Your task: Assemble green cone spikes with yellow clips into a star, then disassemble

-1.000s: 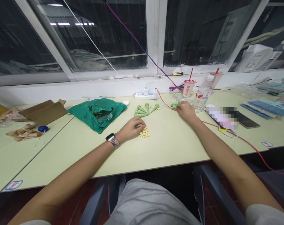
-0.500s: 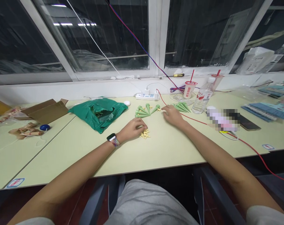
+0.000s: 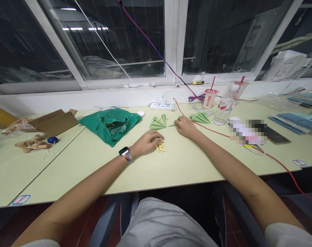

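My right hand [image 3: 186, 127] is closed on a green cone [image 3: 172, 125], whose thin tip points left out of the fingers. Several green cones [image 3: 157, 121] lie fanned out on the table left of it, some with small yellow pieces at their wide ends. Another bunch of green cones [image 3: 201, 118] rests just beyond my right hand. My left hand [image 3: 147, 142], with a watch on the wrist, lies beside a small heap of pale yellow pieces [image 3: 161, 147]. Its fingers are curled over the heap's edge, and whatever is between the fingertips is too small to tell.
A green plastic bag [image 3: 112, 125] and a cardboard piece [image 3: 53, 123] lie to the left. A power strip [image 3: 161, 106] is at the wall. On the right stand a cup [image 3: 210, 99] and a water bottle [image 3: 224, 106]; a red cable [image 3: 215, 131] crosses the table.
My right hand has closed on the rightmost cone of the fan and turned it, so its tip now points left. My left hand has hardly moved. The view has shifted slightly.
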### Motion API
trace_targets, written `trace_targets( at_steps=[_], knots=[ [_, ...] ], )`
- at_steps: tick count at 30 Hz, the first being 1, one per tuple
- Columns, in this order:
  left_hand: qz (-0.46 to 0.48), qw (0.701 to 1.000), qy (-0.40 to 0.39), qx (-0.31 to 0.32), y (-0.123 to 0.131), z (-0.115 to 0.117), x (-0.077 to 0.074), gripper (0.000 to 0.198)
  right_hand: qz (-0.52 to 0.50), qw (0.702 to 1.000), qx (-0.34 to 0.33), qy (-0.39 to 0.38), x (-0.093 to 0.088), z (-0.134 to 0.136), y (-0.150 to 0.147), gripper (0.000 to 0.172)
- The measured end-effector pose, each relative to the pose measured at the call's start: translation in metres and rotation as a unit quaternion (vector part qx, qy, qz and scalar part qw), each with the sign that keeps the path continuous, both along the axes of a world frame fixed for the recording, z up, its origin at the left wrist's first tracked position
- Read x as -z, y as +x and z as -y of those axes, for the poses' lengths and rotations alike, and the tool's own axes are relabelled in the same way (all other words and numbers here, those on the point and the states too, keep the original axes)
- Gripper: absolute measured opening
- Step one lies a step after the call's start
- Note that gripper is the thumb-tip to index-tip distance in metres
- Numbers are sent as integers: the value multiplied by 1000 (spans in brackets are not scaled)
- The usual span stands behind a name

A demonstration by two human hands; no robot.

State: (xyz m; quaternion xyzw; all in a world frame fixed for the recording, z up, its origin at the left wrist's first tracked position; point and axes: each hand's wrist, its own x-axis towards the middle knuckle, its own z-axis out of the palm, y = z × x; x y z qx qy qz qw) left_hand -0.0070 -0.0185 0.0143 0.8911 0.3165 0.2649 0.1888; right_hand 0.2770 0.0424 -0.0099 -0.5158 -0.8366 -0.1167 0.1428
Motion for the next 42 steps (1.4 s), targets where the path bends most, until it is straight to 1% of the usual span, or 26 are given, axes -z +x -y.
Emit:
trace_targets(
  at_steps=[3, 6, 8, 11, 13, 16, 17, 21, 24, 26, 28, 32, 35, 38, 42],
  knots=[
    [-5, 1000, 9, -2, -1, 0, 0, 28, 4, 1000, 1, 12, -5, 8, -1, 30],
    [-7, 1000, 11, -1, -1, -1, 1, 24, -28, 999, 4, 23, -10, 14, -8, 31],
    [-6, 1000, 7, 1, -1, -2, 1, 23, -80, 996, 11, 29, -11, 17, -13, 29],
    [-5, 1000, 5, 9, -1, -1, 1, 22, -175, 984, 14, 41, -11, 20, -20, 20],
    [1, 1000, 12, 9, -1, 0, 1, 22, -226, 972, -1, 55, -11, 22, -24, 14],
    [34, 999, 41, -4, -1, 1, 1, 22, -272, 958, -44, 78, -12, 29, -31, 7],
    [51, 997, 52, -10, -1, 1, 0, 22, -279, 955, -61, 79, -12, 32, -35, 7],
    [107, 990, 82, -38, -1, 1, 0, 25, -263, 952, -145, 56, -11, 49, -53, 24],
    [116, 989, 81, -42, 0, 3, -1, 23, -257, 946, -191, 45, -10, 60, -65, 38],
    [114, 989, 85, -43, 2, 5, -1, 20, -267, 942, -198, 52, -12, 64, -68, 44],
    [118, 987, 94, -50, 4, 8, -1, 17, -271, 940, -195, 65, -13, 65, -69, 46],
    [147, 982, 95, -73, 5, 9, 1, 18, -263, 940, -199, 89, -15, 64, -67, 39],
    [182, 978, 64, -80, 5, 7, 2, 22, -315, 919, -225, 81, -12, 64, -69, 37],
    [219, 972, 36, -78, 5, 5, 2, 25, -371, 893, -246, 62, -10, 63, -72, 46],
    [231, 970, 14, -70, 6, 4, 1, 28, -407, 876, -255, 41, -9, 62, -74, 53]
  ],
)
